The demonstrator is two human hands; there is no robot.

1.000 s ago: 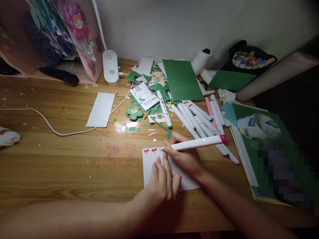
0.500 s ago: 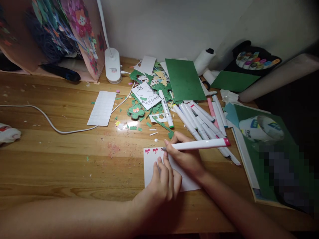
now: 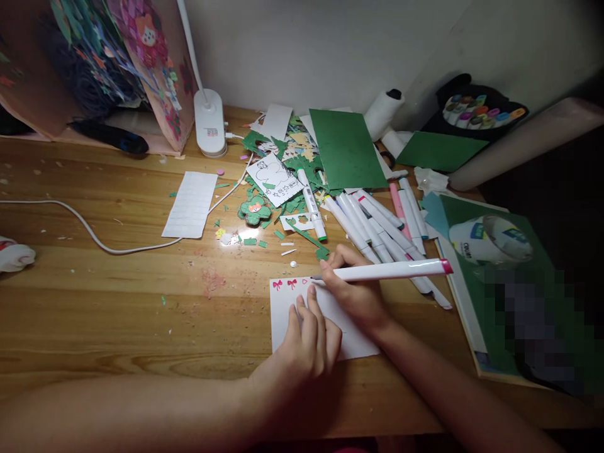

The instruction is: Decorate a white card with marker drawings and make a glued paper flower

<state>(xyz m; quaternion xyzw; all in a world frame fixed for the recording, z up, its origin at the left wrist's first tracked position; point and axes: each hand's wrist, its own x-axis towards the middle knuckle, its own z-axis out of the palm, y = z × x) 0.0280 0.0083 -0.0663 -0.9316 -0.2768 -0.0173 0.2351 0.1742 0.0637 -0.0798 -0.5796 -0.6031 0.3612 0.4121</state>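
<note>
My right hand (image 3: 356,292) grips a white marker (image 3: 391,270) with a pink end, its tip at the top edge of a white sheet of paper (image 3: 353,343). Two pink bows (image 3: 285,284) are drawn at the sheet's upper left, and beside them is a small pink outline (image 3: 304,282). My left hand (image 3: 306,336) lies on the paper with its fingers stretched toward the drawings, pressing it to the table. Part of the sheet is hidden under both hands.
Several markers (image 3: 372,226) lie right of a heap of green paper scraps (image 3: 287,201). A lamp base (image 3: 210,123) stands behind, its white cable (image 3: 117,251) crossing the table. A tape roll (image 3: 491,239) sits on a green board (image 3: 500,302) at right. A lined paper (image 3: 190,204) lies left.
The marker tip has shifted slightly right, and the small pink outline beside the bows now shows more fully. My left hand stays on the paper. The whole view has shifted a little.
</note>
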